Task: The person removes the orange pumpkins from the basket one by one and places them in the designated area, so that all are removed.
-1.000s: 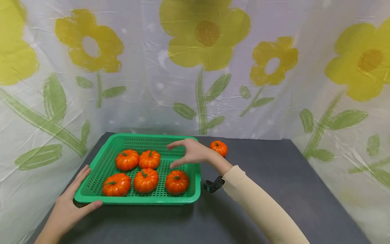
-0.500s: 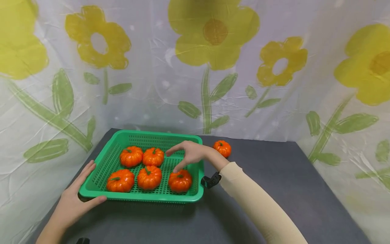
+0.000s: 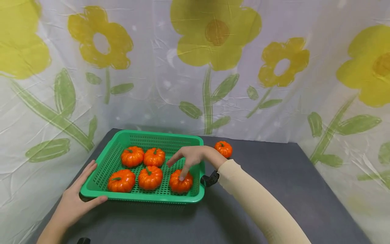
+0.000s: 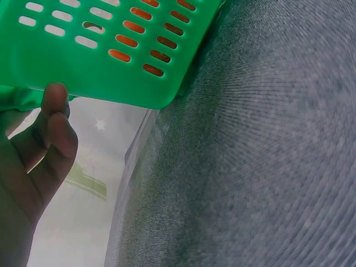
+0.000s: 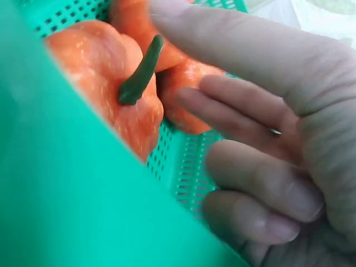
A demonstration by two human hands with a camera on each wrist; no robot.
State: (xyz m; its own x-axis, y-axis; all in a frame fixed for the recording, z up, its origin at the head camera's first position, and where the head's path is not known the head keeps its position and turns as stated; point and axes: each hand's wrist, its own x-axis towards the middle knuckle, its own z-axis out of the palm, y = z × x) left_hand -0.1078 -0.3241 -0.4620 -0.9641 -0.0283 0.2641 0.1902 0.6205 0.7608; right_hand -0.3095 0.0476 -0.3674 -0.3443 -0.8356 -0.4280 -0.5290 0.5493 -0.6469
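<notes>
A green perforated plastic basket (image 3: 143, 197) holds several small orange pumpkins, such as the one at its back left (image 3: 132, 156). My left hand (image 3: 70, 205) touches the basket's front left corner, thumb along the front side and fingers along the left. In the left wrist view, fingertips (image 4: 62, 133) sit by the basket's wall (image 4: 83, 69). My right hand (image 3: 193, 155) reaches in over the right side, its thumb overlapping the front right pumpkin (image 3: 175, 184). The right wrist view has a green-stemmed pumpkin (image 5: 103, 67) beside the loosely bent fingers (image 5: 245, 172), which hold nothing.
One more pumpkin (image 3: 223, 149) lies on the dark tabletop (image 3: 268, 179), behind the right forearm. A black strapped device (image 3: 210, 179) hangs at the right wrist. A flower-printed curtain (image 3: 152, 84) encloses the table's back and sides.
My right hand has lowered toward the front right pumpkin, its thumb now over it. The head view has shifted slightly. My left hand has stayed at the basket's corner.
</notes>
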